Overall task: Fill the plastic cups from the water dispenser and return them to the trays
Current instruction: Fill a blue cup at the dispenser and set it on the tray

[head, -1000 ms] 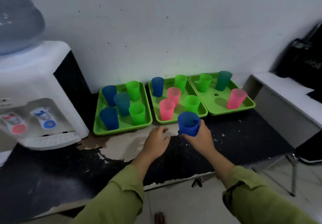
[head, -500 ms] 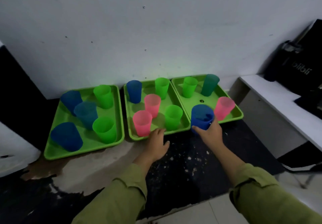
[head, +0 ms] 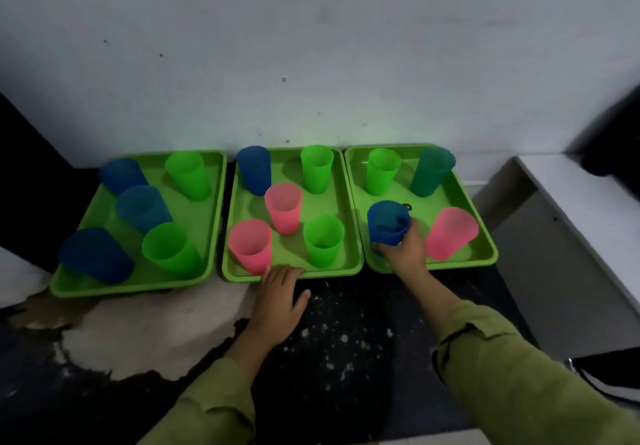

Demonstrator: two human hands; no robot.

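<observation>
- Blue cup [head: 387, 224]: our right hand [head: 403, 254] curls its fingers round the lower part, keeping it upright at the near-left corner of the right tray [head: 486, 260], likely so that no water spills.
- Our left hand [head: 281, 294] lies spread on the desk [head: 346, 358], fingertips at the middle tray [head: 332, 273] rim, seemingly to steady it.

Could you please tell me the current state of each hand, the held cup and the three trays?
left tray, holds five upright cups.
middle tray, holds five upright cups.
right tray, holds three freestanding upright cups.
blue cup, upright, low over the right tray's front left; contact with it hidden.
right-hand grip, curled round the blue cup.
left-hand grip, fingers straight, fingertips at the middle tray's front rim.
</observation>
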